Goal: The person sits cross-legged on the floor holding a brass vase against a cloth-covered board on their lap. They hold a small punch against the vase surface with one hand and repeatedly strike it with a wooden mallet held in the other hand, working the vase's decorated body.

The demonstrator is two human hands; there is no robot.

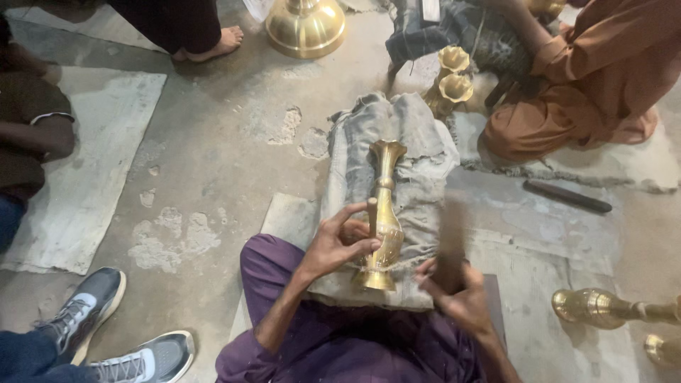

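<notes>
Purple-trousered lap nearest cam: left hand point(339, 245) pinches a short rod against brass vase point(383, 213), which lies lengthwise on grey cloth bundle point(418, 152), mouth pointing away, w/ blurred right hand point(457, 294) just right of vase base, grip unclear.

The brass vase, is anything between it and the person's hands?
Nothing visible. The left hand already touches the brass vase, holding a small punch-like tool against it. The right hand is blurred beside the vase's base, with no object between.
</notes>
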